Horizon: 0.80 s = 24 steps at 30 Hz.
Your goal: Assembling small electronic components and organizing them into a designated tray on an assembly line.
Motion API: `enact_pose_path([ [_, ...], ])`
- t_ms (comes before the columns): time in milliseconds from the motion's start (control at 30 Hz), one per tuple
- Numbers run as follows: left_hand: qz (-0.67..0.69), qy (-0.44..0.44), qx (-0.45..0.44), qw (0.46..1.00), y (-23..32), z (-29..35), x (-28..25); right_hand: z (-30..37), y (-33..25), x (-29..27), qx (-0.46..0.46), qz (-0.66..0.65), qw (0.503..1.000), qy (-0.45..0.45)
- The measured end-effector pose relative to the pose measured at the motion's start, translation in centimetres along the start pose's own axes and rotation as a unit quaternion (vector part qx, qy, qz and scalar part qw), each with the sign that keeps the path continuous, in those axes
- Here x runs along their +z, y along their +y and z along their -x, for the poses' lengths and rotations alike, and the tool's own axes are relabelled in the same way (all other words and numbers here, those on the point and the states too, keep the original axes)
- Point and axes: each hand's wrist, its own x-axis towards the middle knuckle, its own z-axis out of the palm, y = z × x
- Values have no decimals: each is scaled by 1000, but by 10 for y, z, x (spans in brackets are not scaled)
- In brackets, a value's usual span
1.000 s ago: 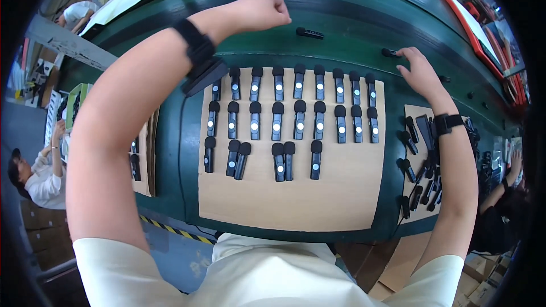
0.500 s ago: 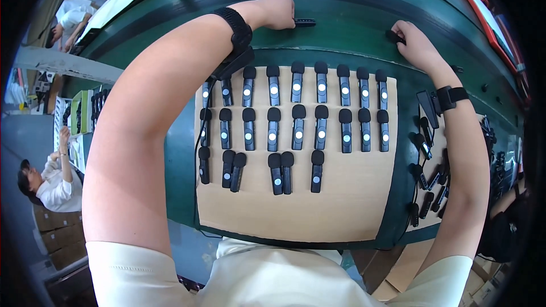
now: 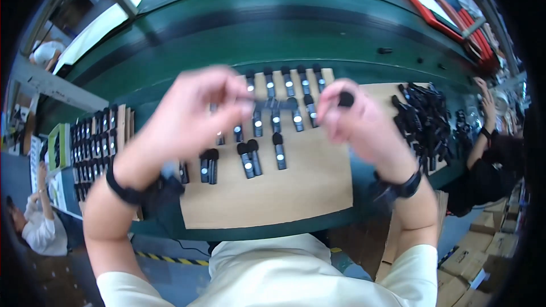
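Motion-blurred left hand [image 3: 190,116] and right hand [image 3: 355,116] (grip indistinct), some small black devices [image 3: 259,122] hidden behind them.

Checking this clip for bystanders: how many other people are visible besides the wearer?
2. One person sits at lower left in a white top; another person in dark clothes works at the right edge. More may be hidden beyond the rim.

Was evenly and brightly lit, bent by fisheye toward a black rim, motion-blurred across both raised hands [image 3: 273,116].
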Motion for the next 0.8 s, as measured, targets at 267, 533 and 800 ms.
enact_pose_path([
  [267, -92, 79, 149, 981, -20, 112, 55, 52, 57, 76, -264, 216, 938, -64],
  [533, -74, 190, 144, 968, -60, 138, 84, 53, 93, 94, -287, 213, 933, -43],
  [800, -57, 168, 130, 976, -64, 140, 81, 52, 92, 95, -252, 210, 943, -63],
])
